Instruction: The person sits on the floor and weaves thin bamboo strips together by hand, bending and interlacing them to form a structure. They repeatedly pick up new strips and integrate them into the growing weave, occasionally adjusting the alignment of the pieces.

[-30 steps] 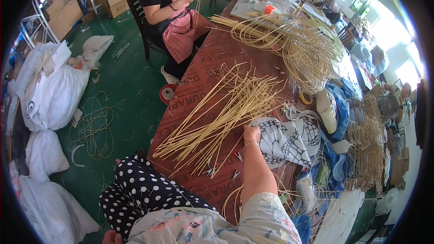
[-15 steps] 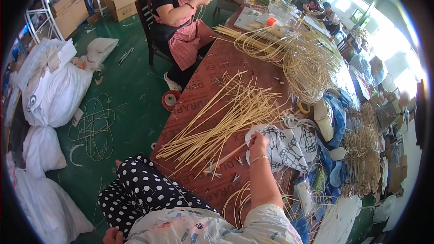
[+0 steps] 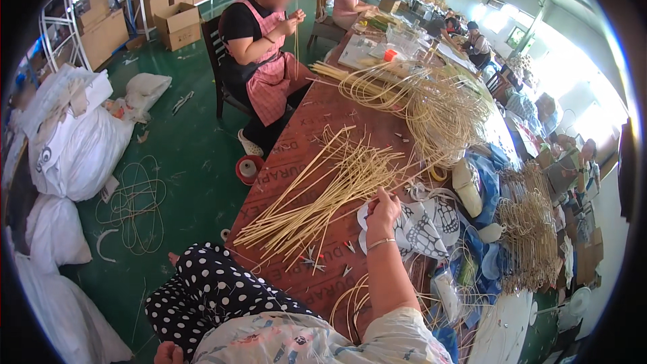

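Note:
A loose pile of thin pale cane sticks (image 3: 323, 192) lies fanned out on the reddish-brown board table (image 3: 296, 141). My right hand (image 3: 382, 212) reaches over the table to the pile's right edge, fingers curled around the end of a stick, thumb up. A thin bracelet is on that wrist. My left hand (image 3: 167, 352) shows only as a sliver at the bottom edge, beside my knee in black-and-white dotted cloth (image 3: 209, 290); its fingers are hidden.
A black-and-white patterned cloth (image 3: 421, 226) lies right of my hand. A tangle of curved canes (image 3: 438, 108) fills the far table. A person in a pink apron (image 3: 266, 61) sits opposite. Red tape roll (image 3: 248, 169), wire loops (image 3: 135, 202) and white sacks (image 3: 81, 135) are on the green floor.
The view has tilted up and away, showing more of the seated person. My right hand stays at the pile's right edge, shifted slightly toward the patterned cloth.

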The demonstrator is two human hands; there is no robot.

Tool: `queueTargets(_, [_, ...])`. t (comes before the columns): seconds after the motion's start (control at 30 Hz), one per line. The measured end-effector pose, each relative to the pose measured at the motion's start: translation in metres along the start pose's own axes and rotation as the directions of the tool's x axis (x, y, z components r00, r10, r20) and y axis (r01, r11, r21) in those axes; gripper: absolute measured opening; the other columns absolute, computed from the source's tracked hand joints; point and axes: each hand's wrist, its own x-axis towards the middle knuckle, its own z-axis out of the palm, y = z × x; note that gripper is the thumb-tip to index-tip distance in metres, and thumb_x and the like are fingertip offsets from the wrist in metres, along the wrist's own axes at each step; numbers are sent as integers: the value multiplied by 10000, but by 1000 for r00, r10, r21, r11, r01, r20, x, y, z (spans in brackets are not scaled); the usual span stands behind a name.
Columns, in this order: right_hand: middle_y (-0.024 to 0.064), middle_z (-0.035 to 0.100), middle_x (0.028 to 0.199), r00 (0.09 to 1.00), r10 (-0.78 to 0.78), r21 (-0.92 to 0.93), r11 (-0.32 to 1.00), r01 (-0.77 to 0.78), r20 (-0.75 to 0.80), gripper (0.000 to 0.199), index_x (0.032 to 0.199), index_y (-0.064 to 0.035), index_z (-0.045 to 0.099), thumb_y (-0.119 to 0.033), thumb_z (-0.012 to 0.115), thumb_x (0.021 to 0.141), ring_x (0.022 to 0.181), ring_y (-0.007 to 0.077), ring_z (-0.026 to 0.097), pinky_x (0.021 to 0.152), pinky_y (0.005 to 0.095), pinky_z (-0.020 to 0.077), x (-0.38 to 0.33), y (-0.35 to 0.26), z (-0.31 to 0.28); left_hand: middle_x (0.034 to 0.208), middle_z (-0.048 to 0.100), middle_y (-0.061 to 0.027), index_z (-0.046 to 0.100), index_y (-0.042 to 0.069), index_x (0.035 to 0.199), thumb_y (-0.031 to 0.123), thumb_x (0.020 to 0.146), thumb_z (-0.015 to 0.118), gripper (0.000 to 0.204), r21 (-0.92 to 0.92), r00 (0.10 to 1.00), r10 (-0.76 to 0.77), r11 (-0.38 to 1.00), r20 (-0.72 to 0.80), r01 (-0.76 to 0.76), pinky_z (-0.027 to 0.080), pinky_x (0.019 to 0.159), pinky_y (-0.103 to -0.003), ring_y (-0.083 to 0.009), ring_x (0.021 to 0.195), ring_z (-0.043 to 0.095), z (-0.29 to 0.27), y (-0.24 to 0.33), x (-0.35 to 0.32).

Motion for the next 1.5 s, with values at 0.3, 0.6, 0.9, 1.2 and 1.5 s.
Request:
queueTargets(0.3, [57,490,550,989,-141,117,984,135,42,201,690,-73,403,-27,581,773,333,108,388,282,237,266,-20,-26,16,578,510,-20,551,-16,766,49,692,580,103,-112,992,11,993,-124,-25,393,497,-234,-79,531,464,9,-27,-10])
queueTargets(0.6, [48,522,559,861,-107,-7,992,128,497,163,671,-82,465,38,552,738,398,116,448,341,223,330,-117,-41,72,634,550,-59,559,-19,779,17,679,585,109,-127,969,171,973,-177,-195,412,528,-239,-109,562,506,-19,68,15])
queueTargets(0.9, [30,588,692,166,87,-79,995,-58,982,71,773,-35,545,5,603,787,579,88,551,527,211,458,-312,-11,123,841,619,-118,586,8,881,64,649,679,256,74,591,746,638,-306,-767,461,653,-317,-249,697,586,-70,245,78])
queueTargets(1.2, [-31,548,660,-169,26,-31,999,-30,985,93,763,-30,535,-26,621,798,601,36,482,533,188,417,-381,7,93,855,613,-114,500,-13,1068,59,804,584,286,-677,794,502,455,-342,-579,485,730,-275,-138,795,583,-56,284,87])
queueTargets(1.5, [-1,579,774,-374,133,-213,960,-182,918,79,837,-24,569,-31,631,790,662,38,502,592,187,431,-386,-14,90,663,584,-53,565,-16,898,46,833,548,92,-610,805,500,542,-319,-578,428,451,-179,-67,536,536,-83,289,72])
